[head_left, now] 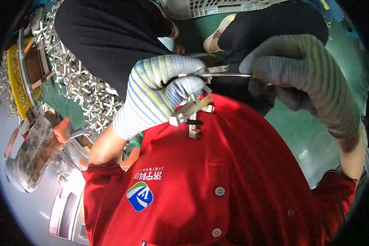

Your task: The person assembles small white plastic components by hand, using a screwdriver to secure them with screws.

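Note:
My left hand [160, 90], in a striped white knit glove, is closed on a pale metal casting with several branching arms and blocky ends [194, 110]. Part of the casting is hidden by the fingers. My right hand [291, 74], in a greyer striped glove, is closed round the end of a thin straight metal rod-shaped tool [235, 75]. The tool's bare shaft runs leftward to the casting beside my left thumb. Its grip end is hidden in the right glove, so its exact kind cannot be made out. Both hands are held above my lap.
Many similar pale castings [86, 82] lie heaped on the green floor at the left. Farther left are a yellow tray [17, 78] holding small pieces and a patterned sleeve-like cloth [37, 149] beside an orange object [62, 130]. A white slotted crate [192, 11] stands beyond my feet.

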### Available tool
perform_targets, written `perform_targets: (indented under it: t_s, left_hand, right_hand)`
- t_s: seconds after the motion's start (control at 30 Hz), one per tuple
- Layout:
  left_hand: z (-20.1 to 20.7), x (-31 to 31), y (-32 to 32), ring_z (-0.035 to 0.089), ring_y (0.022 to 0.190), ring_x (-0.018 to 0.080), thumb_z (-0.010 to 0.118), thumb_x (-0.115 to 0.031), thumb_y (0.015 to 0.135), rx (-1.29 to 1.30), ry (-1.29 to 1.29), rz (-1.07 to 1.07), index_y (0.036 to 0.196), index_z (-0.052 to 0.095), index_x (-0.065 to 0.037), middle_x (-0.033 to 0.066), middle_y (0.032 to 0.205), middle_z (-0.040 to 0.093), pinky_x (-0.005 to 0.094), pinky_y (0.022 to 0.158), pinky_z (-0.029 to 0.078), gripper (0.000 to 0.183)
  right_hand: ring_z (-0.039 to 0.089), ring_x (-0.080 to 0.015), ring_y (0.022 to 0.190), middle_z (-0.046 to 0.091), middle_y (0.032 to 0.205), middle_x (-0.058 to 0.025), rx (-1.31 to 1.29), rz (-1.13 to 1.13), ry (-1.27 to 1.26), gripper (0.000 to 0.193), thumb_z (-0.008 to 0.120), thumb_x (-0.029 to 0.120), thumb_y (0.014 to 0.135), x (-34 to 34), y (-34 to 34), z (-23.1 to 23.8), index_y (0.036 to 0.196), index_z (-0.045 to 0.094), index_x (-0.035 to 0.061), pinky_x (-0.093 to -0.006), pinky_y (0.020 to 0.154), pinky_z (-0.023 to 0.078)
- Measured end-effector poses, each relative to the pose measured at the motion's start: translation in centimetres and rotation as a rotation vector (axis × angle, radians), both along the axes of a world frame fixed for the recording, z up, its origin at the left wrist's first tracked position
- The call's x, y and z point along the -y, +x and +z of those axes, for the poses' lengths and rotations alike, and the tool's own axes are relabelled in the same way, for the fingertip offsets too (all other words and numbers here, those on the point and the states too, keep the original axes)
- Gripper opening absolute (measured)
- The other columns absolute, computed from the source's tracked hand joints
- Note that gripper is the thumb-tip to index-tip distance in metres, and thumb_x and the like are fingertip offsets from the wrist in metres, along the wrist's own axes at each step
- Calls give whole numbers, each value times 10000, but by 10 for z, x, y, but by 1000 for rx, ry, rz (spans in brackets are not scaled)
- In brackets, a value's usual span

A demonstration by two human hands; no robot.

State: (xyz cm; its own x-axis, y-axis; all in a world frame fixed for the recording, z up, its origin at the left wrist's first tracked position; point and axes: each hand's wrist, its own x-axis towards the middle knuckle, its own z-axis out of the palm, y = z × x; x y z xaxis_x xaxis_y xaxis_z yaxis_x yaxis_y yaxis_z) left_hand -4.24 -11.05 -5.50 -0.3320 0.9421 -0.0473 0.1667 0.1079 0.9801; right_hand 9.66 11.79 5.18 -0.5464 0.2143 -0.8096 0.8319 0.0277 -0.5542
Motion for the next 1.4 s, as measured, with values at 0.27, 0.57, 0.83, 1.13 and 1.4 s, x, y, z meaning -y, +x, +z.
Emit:
perform_targets:
  t_s: [0.27,0.57,0.83,1.13,1.4]
  left_hand:
    - [2,0,0,741,793,237,778,-83,880,51,-34,6,1041,751,-13,121,886,766,337,726,567,178]
    - [0,-8,3,743,787,264,801,-70,845,-80,68,-27,1002,760,-18,132,874,764,343,710,565,171]
    - [10,8,4,746,824,247,779,-64,862,3,-71,21,1054,751,-13,138,935,766,338,738,570,200]
    - [-3,0,2,734,792,283,800,-64,835,-86,35,-44,1018,758,-39,122,894,760,360,717,563,188]
    - [6,7,-1,738,812,204,781,-92,885,93,4,70,1095,737,-10,118,926,772,317,741,566,230]
  right_hand:
    - [695,-257,728,702,950,-106,-714,1219,1116,422,761,407,878,7,22,-2,1148,692,89,-366,624,546]
    - [668,-161,664,708,771,-82,-392,503,353,293,794,349,860,-4,18,-3,933,757,68,-296,593,518]
    - [682,-92,702,717,740,-45,-328,433,376,292,797,351,861,17,3,0,886,771,61,-239,555,505]
    - [545,-61,506,655,662,-45,-278,435,158,279,727,273,912,-10,-3,-13,1056,757,36,-231,443,426]
    - [452,-40,407,638,627,-58,49,61,-387,351,700,319,915,-10,-8,-3,1069,754,8,-208,354,304]
